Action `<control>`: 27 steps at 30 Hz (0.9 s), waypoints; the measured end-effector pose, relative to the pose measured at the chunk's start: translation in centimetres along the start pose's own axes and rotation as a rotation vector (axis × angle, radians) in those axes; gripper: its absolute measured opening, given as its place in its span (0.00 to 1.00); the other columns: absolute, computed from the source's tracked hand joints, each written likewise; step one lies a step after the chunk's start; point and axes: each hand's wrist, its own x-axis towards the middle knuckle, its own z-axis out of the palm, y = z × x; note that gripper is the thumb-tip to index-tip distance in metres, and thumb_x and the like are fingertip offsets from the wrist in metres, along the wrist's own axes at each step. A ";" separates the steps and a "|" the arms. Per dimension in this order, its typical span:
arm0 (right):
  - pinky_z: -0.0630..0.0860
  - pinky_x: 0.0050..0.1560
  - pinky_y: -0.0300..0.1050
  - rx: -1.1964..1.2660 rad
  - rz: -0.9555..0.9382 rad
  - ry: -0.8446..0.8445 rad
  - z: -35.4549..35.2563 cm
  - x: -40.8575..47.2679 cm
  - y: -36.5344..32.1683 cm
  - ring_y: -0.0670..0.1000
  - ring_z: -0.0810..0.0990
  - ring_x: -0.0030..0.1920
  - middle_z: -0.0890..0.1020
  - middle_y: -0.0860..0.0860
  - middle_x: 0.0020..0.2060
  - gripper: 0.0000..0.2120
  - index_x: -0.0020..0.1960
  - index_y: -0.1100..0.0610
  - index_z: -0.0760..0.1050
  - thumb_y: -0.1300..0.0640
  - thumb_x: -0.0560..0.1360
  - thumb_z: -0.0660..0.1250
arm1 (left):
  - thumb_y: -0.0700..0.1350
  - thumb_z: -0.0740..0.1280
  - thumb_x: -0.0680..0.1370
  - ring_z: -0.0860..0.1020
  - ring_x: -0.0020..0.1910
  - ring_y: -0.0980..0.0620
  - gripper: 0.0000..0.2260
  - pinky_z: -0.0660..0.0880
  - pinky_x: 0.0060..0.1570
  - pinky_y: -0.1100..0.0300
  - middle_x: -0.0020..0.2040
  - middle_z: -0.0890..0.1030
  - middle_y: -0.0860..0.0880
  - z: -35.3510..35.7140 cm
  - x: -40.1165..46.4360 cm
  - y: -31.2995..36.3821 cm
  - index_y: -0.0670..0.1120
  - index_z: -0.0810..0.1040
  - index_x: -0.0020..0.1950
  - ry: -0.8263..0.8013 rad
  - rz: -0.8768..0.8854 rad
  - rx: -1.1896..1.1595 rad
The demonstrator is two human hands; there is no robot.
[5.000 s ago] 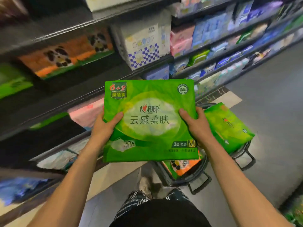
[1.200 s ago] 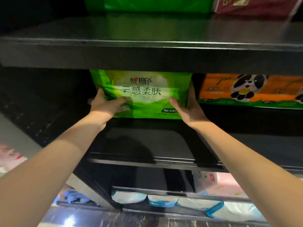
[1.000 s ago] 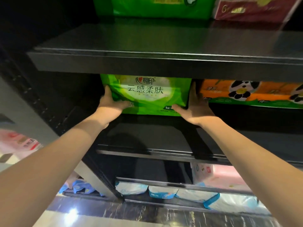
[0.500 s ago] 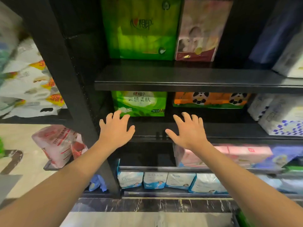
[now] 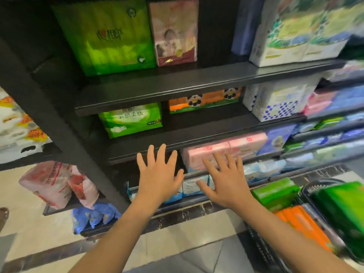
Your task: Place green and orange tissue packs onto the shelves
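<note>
Both hands are empty on my feed right now. Left hand (image 5: 159, 174) has its fingers spread and straight, palm facing the shelving, holding nothing. Right hand (image 5: 226, 180) is the same deal, fingers splayed, nothing in it, hovering just beside the left one in front of the lower shelf edge.

The green tissue pack (image 5: 131, 120) sits on the middle shelf (image 5: 197, 134), up and a bit left of my hands, well clear of both. It lies flat with the printed face toward me, tucked under the shelf above. Just to its right on the same shelf is an orange panda pack (image 5: 204, 100), with a gap between them, and further right a white pack with blue checks (image 5: 279, 103).

Behind my right hand's fingers there's a row of pink packs (image 5: 226, 150) on the shelf below. Under those, some pale blue-and-white packs (image 5: 192, 187) between my two hands.

Top shelf has a tall green pack (image 5: 106, 36) standing upright with a pinkish one (image 5: 175, 32) touching its right side.

Bottom right, a dark basket (image 5: 307, 194) holds green and orange packs, pretty blurry there.
</note>
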 end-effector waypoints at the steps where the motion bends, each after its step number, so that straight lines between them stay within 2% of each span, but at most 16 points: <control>1: 0.62 0.71 0.75 0.010 0.039 -0.007 0.4 -0.9 1.4 0.71 0.69 0.73 0.73 0.59 0.74 0.35 0.76 0.48 0.70 0.29 0.76 0.55 | 0.62 0.57 0.80 0.61 0.79 0.32 0.28 0.58 0.71 0.27 0.80 0.65 0.41 0.4 0.4 1.6 0.52 0.69 0.78 -0.020 0.033 -0.015; 3: 0.65 0.68 0.77 0.034 0.143 -0.031 1.3 -3.0 4.6 0.72 0.72 0.70 0.75 0.59 0.72 0.35 0.75 0.49 0.72 0.29 0.76 0.56 | 0.62 0.60 0.78 0.65 0.76 0.31 0.28 0.62 0.69 0.26 0.77 0.70 0.40 1.5 1.4 5.5 0.51 0.73 0.75 -0.035 0.114 -0.023; 5: 0.65 0.67 0.77 0.035 0.262 -0.067 1.7 -5.4 8.0 0.73 0.71 0.70 0.74 0.60 0.73 0.36 0.75 0.49 0.71 0.28 0.76 0.56 | 0.62 0.61 0.79 0.62 0.77 0.32 0.28 0.59 0.71 0.26 0.78 0.67 0.41 2.5 2.6 9.6 0.51 0.70 0.77 -0.070 0.188 -0.032; 7: 0.63 0.69 0.76 0.036 0.374 -0.095 2.0 -7.8 11.6 0.73 0.67 0.73 0.70 0.59 0.76 0.38 0.78 0.48 0.68 0.27 0.76 0.53 | 0.62 0.58 0.78 0.63 0.76 0.31 0.29 0.58 0.70 0.28 0.77 0.67 0.41 3.4 3.9 13.7 0.51 0.69 0.76 -0.060 0.282 -0.061; 9: 0.59 0.71 0.76 0.021 0.488 -0.123 2.3 -10.6 15.4 0.72 0.65 0.74 0.67 0.59 0.78 0.39 0.79 0.48 0.65 0.26 0.76 0.52 | 0.61 0.56 0.76 0.70 0.70 0.29 0.30 0.62 0.66 0.29 0.72 0.72 0.38 4.8 5.2 17.9 0.48 0.75 0.72 -0.079 0.396 -0.087; 12: 0.63 0.68 0.77 0.026 0.653 -0.121 3.3 -15.1 20.6 0.73 0.70 0.71 0.72 0.60 0.74 0.38 0.76 0.50 0.70 0.27 0.75 0.53 | 0.61 0.57 0.74 0.72 0.66 0.26 0.30 0.69 0.60 0.24 0.70 0.73 0.35 6.8 6.7 24.0 0.45 0.78 0.69 -0.139 0.502 -0.106; 16: 0.68 0.64 0.73 0.063 0.878 -0.148 4.8 -20.5 25.9 0.73 0.73 0.66 0.75 0.60 0.71 0.37 0.74 0.51 0.73 0.29 0.75 0.55 | 0.61 0.57 0.76 0.70 0.70 0.27 0.30 0.66 0.61 0.22 0.72 0.72 0.36 8.8 8.2 31.5 0.46 0.77 0.71 -0.205 0.641 -0.075; 18: 0.69 0.64 0.73 0.081 0.985 -0.187 5.5 -22.7 27.7 0.72 0.72 0.67 0.73 0.60 0.73 0.37 0.75 0.50 0.71 0.28 0.76 0.54 | 0.62 0.57 0.77 0.67 0.73 0.28 0.31 0.64 0.65 0.24 0.75 0.70 0.37 9.7 8.9 34.4 0.48 0.73 0.75 -0.219 0.708 -0.075; 21: 0.64 0.69 0.74 0.088 1.107 -0.248 7.0 -24.5 29.5 0.72 0.69 0.71 0.69 0.59 0.76 0.39 0.79 0.49 0.66 0.26 0.76 0.52 | 0.63 0.54 0.77 0.62 0.76 0.30 0.32 0.59 0.70 0.27 0.78 0.66 0.38 11.5 10.8 38.2 0.50 0.69 0.78 -0.255 0.775 -0.070; 25: 0.63 0.70 0.74 0.126 1.195 -0.317 9.0 -23.5 31.2 0.72 0.67 0.72 0.69 0.59 0.77 0.41 0.79 0.49 0.65 0.26 0.76 0.48 | 0.61 0.57 0.74 0.74 0.67 0.28 0.31 0.68 0.61 0.25 0.69 0.76 0.35 15.5 14.6 41.3 0.45 0.78 0.69 -0.344 0.849 -0.012; 27: 0.62 0.71 0.74 0.162 1.220 -0.336 10.1 -21.8 32.1 0.71 0.66 0.74 0.66 0.58 0.78 0.39 0.80 0.49 0.63 0.27 0.77 0.49 | 0.60 0.59 0.73 0.74 0.66 0.27 0.31 0.69 0.60 0.25 0.67 0.76 0.33 17.3 17.0 42.1 0.43 0.79 0.68 -0.408 0.852 -0.002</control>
